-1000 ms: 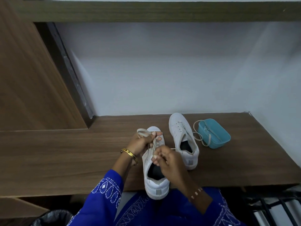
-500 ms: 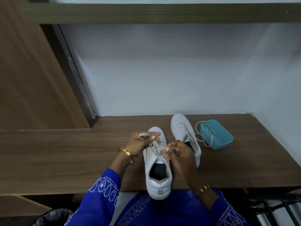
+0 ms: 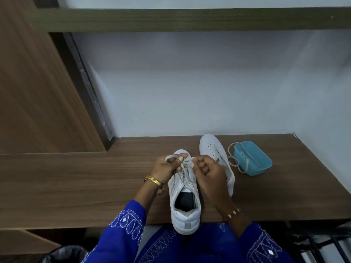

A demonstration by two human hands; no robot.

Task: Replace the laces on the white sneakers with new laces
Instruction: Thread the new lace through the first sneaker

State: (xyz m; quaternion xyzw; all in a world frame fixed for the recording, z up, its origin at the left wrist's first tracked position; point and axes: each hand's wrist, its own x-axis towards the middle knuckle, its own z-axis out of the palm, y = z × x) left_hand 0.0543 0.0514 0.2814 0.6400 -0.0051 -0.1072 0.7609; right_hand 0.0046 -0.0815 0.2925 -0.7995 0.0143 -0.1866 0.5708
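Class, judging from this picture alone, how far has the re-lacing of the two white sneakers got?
Done: the near sneaker shows lace crossings up its eyelets. In hand: the left hand holds a lace loop and the right hand pinches the other end, apparently tying. Left: the far sneaker; a lace trails from the blue tub.

wall: plain white [image 3: 190, 88], fills centre from 10 to 2 o'clock, meets a second white wall at 3 o'clock
shelf: dark wood board [image 3: 190, 19] across the top at 12 o'clock, underside in shadow
desk: brown woodgrain top [image 3: 76, 186], runs 9 to 3 o'clock, front edge at 6 o'clock
side panel: tall brown wood panel [image 3: 34, 92] at 9–10 o'clock, tilted in the wide-angle view
dark strip: black vertical edge [image 3: 83, 88] between panel and wall
bin: black liner [image 3: 64, 254] at 7 o'clock, below desk
rack: black metal bars [image 3: 321, 245] at 5 o'clock
light: dim, even, bluish cast on walls
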